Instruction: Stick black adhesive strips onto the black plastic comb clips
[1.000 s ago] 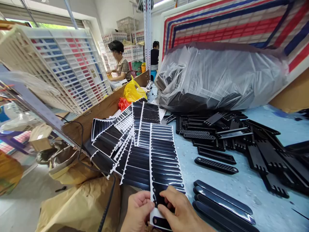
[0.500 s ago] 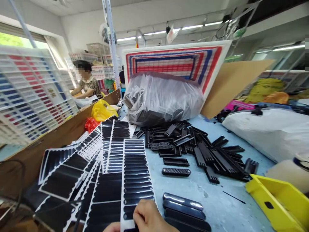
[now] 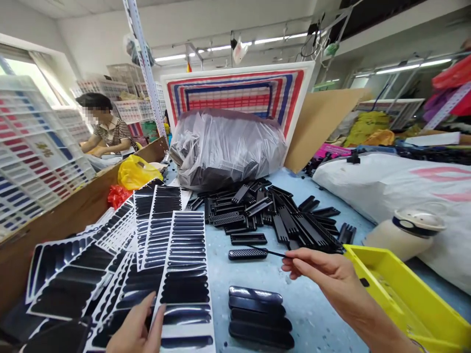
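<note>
My left hand [image 3: 138,326] rests at the left edge of a white sheet of glossy black strip-shaped stickers [image 3: 186,279], thumb and finger apart. My right hand [image 3: 312,267] pinches one end of a thin black rod [image 3: 275,253]. The rod's far end reaches over a black perforated bar [image 3: 247,254] lying on the blue table [image 3: 221,294]. Below it, several smooth black rounded strips [image 3: 257,311] lie side by side. More sticker sheets [image 3: 73,279] overlap in a pile to the left of my left hand.
Behind lies a heap of black slotted plastic parts [image 3: 294,220], with a filled clear plastic bag [image 3: 228,147] beyond. A yellow bin [image 3: 401,299] and a white bottle [image 3: 401,233] stand right. A wooden board [image 3: 47,211] edges the left side. Another person [image 3: 110,132] sits further back.
My right hand has left the sticker sheet and taken up the thin black rod from the table. My left hand has come further into view. The camera has turned right.
</note>
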{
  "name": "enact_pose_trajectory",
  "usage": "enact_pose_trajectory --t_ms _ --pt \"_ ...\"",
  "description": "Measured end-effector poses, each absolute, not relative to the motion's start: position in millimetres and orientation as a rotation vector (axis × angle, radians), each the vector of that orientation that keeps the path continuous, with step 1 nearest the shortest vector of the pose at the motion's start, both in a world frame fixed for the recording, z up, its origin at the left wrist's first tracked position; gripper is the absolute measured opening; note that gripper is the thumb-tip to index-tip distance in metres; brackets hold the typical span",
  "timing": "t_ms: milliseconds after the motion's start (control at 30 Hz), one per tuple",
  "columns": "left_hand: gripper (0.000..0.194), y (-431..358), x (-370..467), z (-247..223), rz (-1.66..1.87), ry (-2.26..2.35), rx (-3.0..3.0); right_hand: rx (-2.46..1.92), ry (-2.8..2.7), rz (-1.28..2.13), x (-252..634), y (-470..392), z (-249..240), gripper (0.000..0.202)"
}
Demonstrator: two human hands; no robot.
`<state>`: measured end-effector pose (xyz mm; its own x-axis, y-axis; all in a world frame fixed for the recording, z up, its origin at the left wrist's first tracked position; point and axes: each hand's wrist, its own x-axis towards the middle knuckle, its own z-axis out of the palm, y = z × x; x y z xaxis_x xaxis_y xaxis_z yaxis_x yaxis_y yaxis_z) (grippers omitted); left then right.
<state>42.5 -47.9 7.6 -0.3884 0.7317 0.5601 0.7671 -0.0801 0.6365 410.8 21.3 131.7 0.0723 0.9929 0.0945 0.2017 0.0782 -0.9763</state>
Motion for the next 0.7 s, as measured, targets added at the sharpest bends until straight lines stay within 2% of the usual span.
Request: enact_pose_trajectory --t_ms 100,200,300,433,533,600,700 --pt "0.031 -22 59 28 -1.405 -1.874 -1.939 -1.292 -1.412 1.057 402 9 134 0.039" --pt "0.033 -4 71 40 -1.483 -1.883 -1.981 -1.325 -1.471 1.102 399 3 135 0.036" --pt "0.036 2 88 51 -1.751 -2.203 -2.079 -1.303 -1.485 1.145 398 2 132 0.032" --pt "0.044 7 133 64 -2.287 -2.719 -2.369 -1.215 -1.486 1.244 391 3 122 0.026" --pt "0.038 15 163 70 -2.539 -2.836 -2.412 -1.231 -1.481 1.284 392 6 109 0.027" --pt "0.034 21 172 70 -2.688 -2.843 -2.363 -1.297 -1.5 1.216 400 11 98 0.032" --pt "0.032 32 176 67 -2.778 -2.873 -2.222 -1.439 -1.567 0.856 417 23 85 0.036"
